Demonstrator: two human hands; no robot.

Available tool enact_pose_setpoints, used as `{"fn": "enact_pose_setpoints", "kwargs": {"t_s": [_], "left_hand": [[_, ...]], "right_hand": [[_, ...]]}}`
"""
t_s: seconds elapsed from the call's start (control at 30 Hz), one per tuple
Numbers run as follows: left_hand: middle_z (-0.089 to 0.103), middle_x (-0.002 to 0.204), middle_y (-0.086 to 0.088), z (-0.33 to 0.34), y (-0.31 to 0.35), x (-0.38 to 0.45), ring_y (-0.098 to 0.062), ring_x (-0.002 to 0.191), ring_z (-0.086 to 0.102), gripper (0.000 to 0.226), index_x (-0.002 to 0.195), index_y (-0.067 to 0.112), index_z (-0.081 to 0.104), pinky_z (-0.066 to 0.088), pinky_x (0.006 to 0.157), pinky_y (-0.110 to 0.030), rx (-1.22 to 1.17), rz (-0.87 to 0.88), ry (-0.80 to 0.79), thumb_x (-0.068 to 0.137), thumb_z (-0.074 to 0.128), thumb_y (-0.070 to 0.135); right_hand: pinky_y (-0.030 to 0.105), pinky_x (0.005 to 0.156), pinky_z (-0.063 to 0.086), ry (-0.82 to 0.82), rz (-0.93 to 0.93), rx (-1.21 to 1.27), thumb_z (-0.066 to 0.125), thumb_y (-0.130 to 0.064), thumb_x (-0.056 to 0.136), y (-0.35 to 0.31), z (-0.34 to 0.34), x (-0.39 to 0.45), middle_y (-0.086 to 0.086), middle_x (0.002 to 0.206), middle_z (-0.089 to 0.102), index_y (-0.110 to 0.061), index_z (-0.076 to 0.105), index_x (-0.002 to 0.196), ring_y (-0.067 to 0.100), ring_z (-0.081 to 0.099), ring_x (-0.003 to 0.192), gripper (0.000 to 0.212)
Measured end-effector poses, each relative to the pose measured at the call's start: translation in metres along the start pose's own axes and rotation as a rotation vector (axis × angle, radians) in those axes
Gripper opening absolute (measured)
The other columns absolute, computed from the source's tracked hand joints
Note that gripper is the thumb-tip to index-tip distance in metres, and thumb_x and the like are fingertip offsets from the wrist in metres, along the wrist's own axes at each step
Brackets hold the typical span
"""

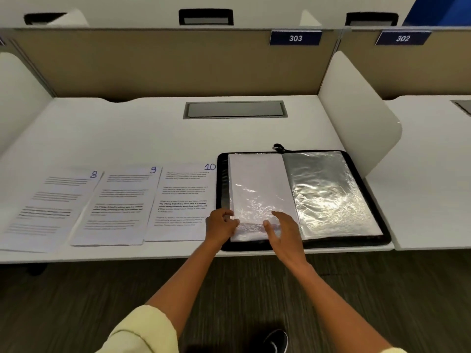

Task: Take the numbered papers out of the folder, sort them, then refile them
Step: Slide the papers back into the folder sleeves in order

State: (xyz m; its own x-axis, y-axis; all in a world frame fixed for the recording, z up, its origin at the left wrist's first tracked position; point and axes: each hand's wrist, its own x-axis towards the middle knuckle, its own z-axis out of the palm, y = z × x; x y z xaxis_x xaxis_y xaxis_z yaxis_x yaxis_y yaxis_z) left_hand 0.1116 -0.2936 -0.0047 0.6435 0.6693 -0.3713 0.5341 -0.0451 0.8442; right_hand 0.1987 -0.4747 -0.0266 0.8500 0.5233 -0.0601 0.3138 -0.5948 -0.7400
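Note:
A black zip folder [379, 233] lies open at the desk's right front, with clear plastic sleeves inside. Its left sleeve [257, 189] holds a white sheet, blank side up; the right sleeve [331, 192] looks grey and shiny. My left hand [220, 225] pinches the left sleeve's lower left corner with curled fingers. My right hand [283, 231] rests on the sleeve's bottom edge, fingers loosely spread. Three printed papers lie in a row left of the folder: number 8 [51, 207], number 9 [119, 205] and number 10 [183, 200], each numbered in blue at the top right.
The white desk [127, 128] has a grey cable hatch [234, 109] at the back middle. A beige partition [163, 64] with label 303 [295, 38] stands behind. White side dividers [356, 110] close off both sides. Dark carpet and my shoe [276, 340] show below the desk edge.

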Motion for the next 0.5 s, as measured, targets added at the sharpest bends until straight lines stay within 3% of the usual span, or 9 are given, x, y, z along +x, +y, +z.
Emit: {"fn": "enact_pose_setpoints", "kwargs": {"t_s": [0.1,0.27,0.33,0.43,0.5], "left_hand": [[0.070,0.093,-0.010,-0.004,-0.016,0.000,-0.025,0.081,0.070,0.034,0.102,0.018,0.059,0.060,0.078,-0.045,0.043,-0.016,-0.010,0.077,0.081,0.011],[0.068,0.083,-0.008,-0.007,-0.034,-0.006,-0.021,0.075,0.068,0.035,0.108,0.014,0.059,0.060,0.076,-0.041,0.079,-0.023,-0.017,0.079,0.077,0.007],[0.068,0.082,-0.007,-0.010,-0.042,-0.008,-0.019,0.076,0.067,0.039,0.116,0.011,0.058,0.058,0.077,-0.036,0.106,0.002,-0.028,0.080,0.075,0.007],[0.066,0.076,-0.002,-0.021,-0.052,-0.011,-0.009,0.071,0.062,0.036,0.121,0.011,0.057,0.046,0.065,-0.015,0.166,0.071,-0.015,0.087,0.070,0.011],[0.065,0.077,0.000,-0.033,-0.054,-0.015,-0.007,0.072,0.061,0.034,0.123,0.012,0.057,0.044,0.066,-0.015,0.207,0.139,0.016,0.091,0.066,0.019]], "right_hand": [[0.042,0.120,0.025,-0.071,0.048,-0.151,0.045,-0.062,0.096,0.016,0.001,0.002,0.002,0.156,0.037,-0.025,0.045,0.146,0.020,0.030,0.145,0.063],[0.040,0.119,0.022,-0.141,0.041,-0.309,0.049,-0.059,0.096,0.018,0.005,-0.008,0.001,0.157,0.035,-0.031,0.057,0.137,0.020,0.027,0.145,0.050],[0.040,0.119,0.022,-0.140,0.029,-0.362,0.050,-0.059,0.096,0.016,0.008,-0.011,0.001,0.158,0.034,-0.031,0.058,0.137,0.020,0.027,0.146,0.050],[0.041,0.119,0.024,-0.114,0.041,-0.398,0.050,-0.062,0.095,0.011,0.015,-0.014,0.003,0.157,0.037,-0.031,0.059,0.136,0.021,0.030,0.145,0.052],[0.044,0.121,0.022,-0.094,0.061,-0.422,0.046,-0.067,0.093,0.004,0.021,-0.017,0.004,0.158,0.037,-0.032,0.054,0.140,0.023,0.029,0.146,0.059]]}}
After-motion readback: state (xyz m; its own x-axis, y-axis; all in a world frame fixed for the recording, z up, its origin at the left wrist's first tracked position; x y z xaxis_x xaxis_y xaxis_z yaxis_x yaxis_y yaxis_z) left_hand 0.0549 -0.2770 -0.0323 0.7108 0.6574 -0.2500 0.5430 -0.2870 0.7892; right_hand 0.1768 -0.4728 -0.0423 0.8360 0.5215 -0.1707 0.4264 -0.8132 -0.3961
